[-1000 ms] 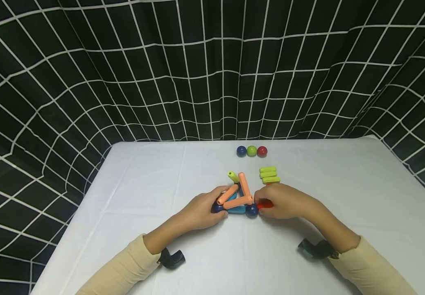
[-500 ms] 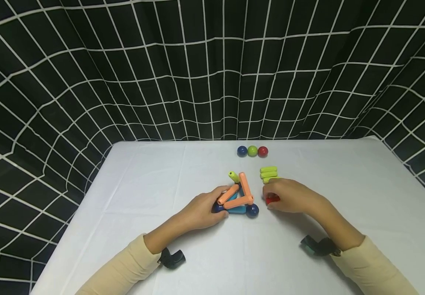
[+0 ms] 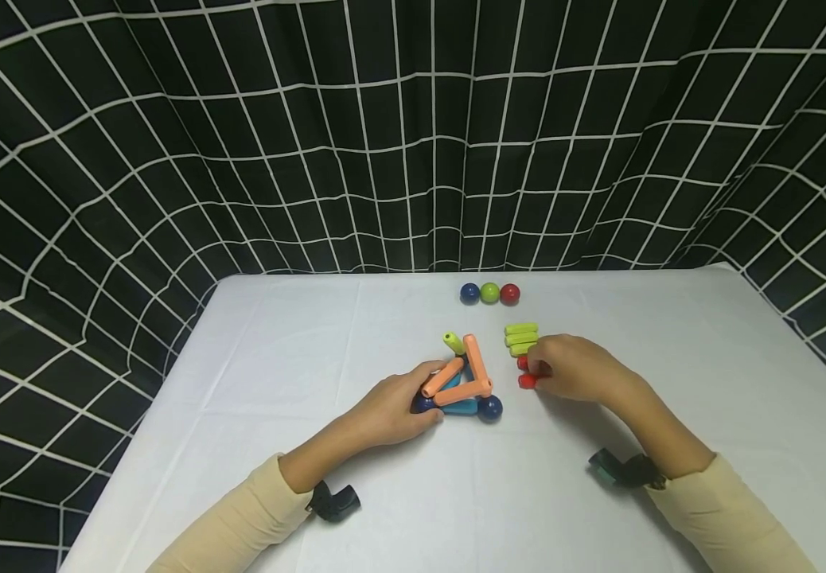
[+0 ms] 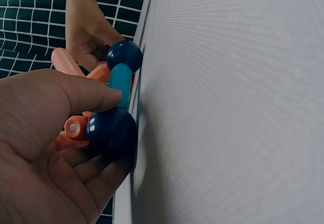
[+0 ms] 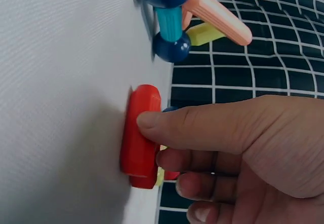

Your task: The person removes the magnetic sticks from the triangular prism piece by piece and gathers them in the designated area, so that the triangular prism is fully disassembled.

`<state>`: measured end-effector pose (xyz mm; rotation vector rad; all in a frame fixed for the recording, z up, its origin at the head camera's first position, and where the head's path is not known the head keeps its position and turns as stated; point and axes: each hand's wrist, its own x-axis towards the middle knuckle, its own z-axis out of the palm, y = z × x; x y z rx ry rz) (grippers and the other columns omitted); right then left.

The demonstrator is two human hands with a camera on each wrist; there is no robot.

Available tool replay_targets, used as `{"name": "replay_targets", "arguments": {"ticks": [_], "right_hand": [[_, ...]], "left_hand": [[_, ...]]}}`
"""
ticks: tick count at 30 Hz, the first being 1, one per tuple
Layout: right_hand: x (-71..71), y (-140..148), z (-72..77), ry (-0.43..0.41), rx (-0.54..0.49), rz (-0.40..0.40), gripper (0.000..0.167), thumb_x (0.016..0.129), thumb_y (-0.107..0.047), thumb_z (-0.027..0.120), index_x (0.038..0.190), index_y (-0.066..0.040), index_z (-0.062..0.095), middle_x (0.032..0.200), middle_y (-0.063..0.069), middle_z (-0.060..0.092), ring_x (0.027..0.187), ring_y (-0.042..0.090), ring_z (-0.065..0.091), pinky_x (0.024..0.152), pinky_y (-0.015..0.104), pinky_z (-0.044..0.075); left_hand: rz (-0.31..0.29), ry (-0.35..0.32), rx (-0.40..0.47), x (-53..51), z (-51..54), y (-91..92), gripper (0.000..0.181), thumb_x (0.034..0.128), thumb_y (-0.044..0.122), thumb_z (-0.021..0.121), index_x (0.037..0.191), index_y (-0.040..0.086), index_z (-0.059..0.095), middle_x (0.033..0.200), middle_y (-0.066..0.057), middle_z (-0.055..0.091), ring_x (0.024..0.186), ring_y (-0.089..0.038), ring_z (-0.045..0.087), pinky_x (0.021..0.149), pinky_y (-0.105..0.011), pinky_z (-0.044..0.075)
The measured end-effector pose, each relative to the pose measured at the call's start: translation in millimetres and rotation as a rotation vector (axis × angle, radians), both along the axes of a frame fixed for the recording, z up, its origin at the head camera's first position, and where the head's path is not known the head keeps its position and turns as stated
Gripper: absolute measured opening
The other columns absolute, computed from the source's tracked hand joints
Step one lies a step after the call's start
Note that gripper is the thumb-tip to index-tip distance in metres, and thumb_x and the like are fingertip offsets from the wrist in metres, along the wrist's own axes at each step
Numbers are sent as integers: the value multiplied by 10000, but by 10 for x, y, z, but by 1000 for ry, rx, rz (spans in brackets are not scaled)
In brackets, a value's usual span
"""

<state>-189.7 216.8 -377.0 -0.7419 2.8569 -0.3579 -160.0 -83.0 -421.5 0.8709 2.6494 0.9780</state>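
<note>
A small frame of navy balls, blue rods and orange rods [image 3: 461,393] stands on the table, with a lime rod [image 3: 453,343] at its far corner. My left hand [image 3: 393,410] grips its left corner. In the left wrist view the thumb lies on a teal-blue rod [image 4: 120,79] beside a navy ball [image 4: 112,133], with fingers below the ball. To the right of the frame, my right hand [image 3: 579,370] pinches a red rod [image 5: 139,138], its thumb on the rod's side. Red rod ends [image 3: 527,381] poke out from under that hand, which hides the rest.
Several lime rods [image 3: 522,339] lie side by side just beyond the red ones. Farther back, a navy ball [image 3: 469,294], a green ball [image 3: 489,293] and a red ball [image 3: 509,294] sit in a row. A black gridded curtain [image 3: 413,143] hangs behind the white table [image 3: 277,342].
My right hand has drawn the red rod away from the frame's right navy ball, rightward and back beside the other red rod end. The left hand has kept its grip on the frame.
</note>
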Motion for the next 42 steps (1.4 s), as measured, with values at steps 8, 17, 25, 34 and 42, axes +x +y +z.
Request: {"name": "replay_targets", "arguments": {"ticks": [8, 17, 25, 34, 42], "right_hand": [[-45, 13, -30, 44, 1, -18, 161, 787, -1, 808, 795, -125, 706, 674, -52, 533, 684, 169, 491, 625, 324, 421], [-40, -12, -53, 116, -112, -5, 189, 799, -19, 817, 960, -71, 733, 818, -10, 631, 744, 171, 536, 683, 337, 495], [-36, -199, 57, 91, -385, 183, 586, 858, 55, 711, 1405, -89, 555, 1337, 102, 575, 974, 210, 604, 753, 373, 555], [-111, -379, 108, 37, -380, 317, 490, 910, -66, 713, 1385, -95, 599, 1461, 57, 523, 1225, 217, 560, 772, 306, 555], [-124, -286, 222, 49, -410, 246, 299, 862, -21, 746, 1146, -108, 712, 1164, 27, 680, 1013, 192, 624, 750, 325, 568]], "left_hand": [[-7, -5, 4, 4, 6, 0, 664, 922, 184, 687, 1520, 160, 401, 1347, -22, 611, 1178, -176, 594, 973, -415, 473], [-14, 5, 0, -2, -14, -5, 667, 919, 196, 688, 1519, 152, 402, 1349, -34, 611, 1180, -179, 597, 975, -409, 474], [-12, -1, 5, -13, -21, -8, 677, 910, 196, 712, 1514, 163, 407, 1325, -37, 625, 1153, -170, 608, 953, -406, 487], [-41, -19, 48, -13, -8, -3, 679, 909, 139, 714, 1512, 173, 403, 1274, -20, 645, 1051, -141, 627, 888, -369, 507], [-3, -18, 11, -4, 4, 10, 677, 910, 181, 703, 1517, 147, 405, 1344, -52, 614, 1167, -186, 603, 966, -412, 480]]}}
